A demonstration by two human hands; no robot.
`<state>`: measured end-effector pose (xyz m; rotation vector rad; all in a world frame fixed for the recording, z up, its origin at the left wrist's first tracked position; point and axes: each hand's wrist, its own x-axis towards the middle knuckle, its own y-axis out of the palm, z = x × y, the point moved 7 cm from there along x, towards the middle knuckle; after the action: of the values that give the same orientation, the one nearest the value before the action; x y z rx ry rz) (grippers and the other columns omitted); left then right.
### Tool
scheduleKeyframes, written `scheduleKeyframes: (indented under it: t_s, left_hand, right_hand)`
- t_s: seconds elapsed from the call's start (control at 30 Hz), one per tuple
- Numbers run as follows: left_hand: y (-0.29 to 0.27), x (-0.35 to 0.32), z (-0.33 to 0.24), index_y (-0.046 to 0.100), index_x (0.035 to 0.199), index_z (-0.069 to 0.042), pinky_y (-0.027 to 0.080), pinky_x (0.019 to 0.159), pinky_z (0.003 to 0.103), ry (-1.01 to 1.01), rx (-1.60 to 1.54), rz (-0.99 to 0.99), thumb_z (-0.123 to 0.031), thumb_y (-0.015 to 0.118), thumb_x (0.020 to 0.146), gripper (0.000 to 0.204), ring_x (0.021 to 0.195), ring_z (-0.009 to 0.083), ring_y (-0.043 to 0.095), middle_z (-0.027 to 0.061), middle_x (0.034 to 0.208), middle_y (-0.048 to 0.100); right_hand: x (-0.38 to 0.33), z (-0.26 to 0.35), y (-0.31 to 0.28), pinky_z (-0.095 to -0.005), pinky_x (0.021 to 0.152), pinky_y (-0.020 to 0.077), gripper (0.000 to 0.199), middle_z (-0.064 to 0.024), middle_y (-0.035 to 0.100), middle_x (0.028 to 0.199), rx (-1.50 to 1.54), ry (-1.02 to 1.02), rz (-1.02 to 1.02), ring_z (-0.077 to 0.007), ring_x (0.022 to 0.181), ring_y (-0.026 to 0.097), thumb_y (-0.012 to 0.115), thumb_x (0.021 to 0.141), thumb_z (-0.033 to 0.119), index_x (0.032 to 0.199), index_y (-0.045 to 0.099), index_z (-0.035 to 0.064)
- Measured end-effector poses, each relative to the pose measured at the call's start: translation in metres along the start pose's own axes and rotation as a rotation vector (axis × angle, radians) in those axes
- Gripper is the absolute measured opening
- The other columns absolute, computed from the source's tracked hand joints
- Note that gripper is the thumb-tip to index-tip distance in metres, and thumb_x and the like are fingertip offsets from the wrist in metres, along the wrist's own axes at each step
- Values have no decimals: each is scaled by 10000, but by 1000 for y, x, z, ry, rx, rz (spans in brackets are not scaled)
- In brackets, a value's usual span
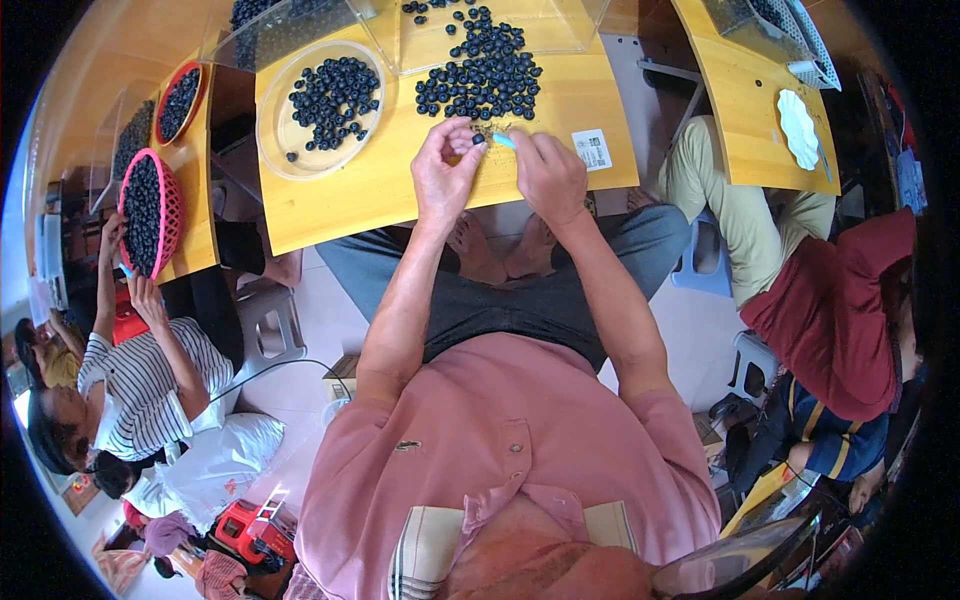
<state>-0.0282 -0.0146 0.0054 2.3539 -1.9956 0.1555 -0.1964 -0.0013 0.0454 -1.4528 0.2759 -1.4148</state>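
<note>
Over the near edge of the yellow table, my left hand pinches one small, round, blue-black berry between thumb and fingers. My right hand is closed on a small tool with a light-blue handle; its tip points at the berry, and I cannot make out its exact kind. A loose pile of the same berries lies just beyond my hands. Left of it, a round clear plastic tray holds many more. Brown crumbs are scattered under my fingers.
A clear box lies behind the pile, and a printed card to the right. People sit at both sides; the left one holds a light-blue tool beside a pink basket. A white scalloped dish rests on the right table.
</note>
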Motion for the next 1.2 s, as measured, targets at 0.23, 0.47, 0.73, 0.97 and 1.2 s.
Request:
scheduleKeyframes:
  t_s: [0.23,0.47,0.73,0.97,1.2]
  left_hand:
    - [1,0,0,658,1259,2,548,844,224,13,73,15,82,769,903,381,909,76,640,23,1040,691]
    - [2,1,0,660,1260,4,550,848,231,-9,71,28,63,787,902,385,902,82,644,26,1024,698]
    - [-17,-1,-28,757,1101,-4,557,792,265,245,182,-88,27,794,889,218,872,122,660,73,1064,705]
    - [-103,28,-91,746,1073,-37,556,810,357,507,584,-348,38,784,857,232,927,255,677,111,1052,704]
    - [-65,41,-83,724,1121,-50,569,865,429,475,788,-106,30,721,891,244,999,345,687,156,1045,690]
  right_hand:
    - [-3,3,-1,-365,619,539,323,-31,568,807,41,-61,-27,-208,746,656,725,822,71,1144,728,98]
    - [1,1,0,-366,620,540,300,-35,567,799,44,-25,-18,-212,741,655,716,829,68,1128,728,96]
    - [2,1,-3,-378,642,547,255,-37,593,799,27,33,-34,-228,753,671,708,855,60,1104,733,110]
    - [3,0,-7,-381,638,530,258,-52,573,799,57,23,-28,-228,744,645,732,865,58,1121,735,90]
    - [1,-2,-3,-385,649,530,243,-52,567,797,68,27,-61,-232,743,641,727,878,69,1121,733,86]
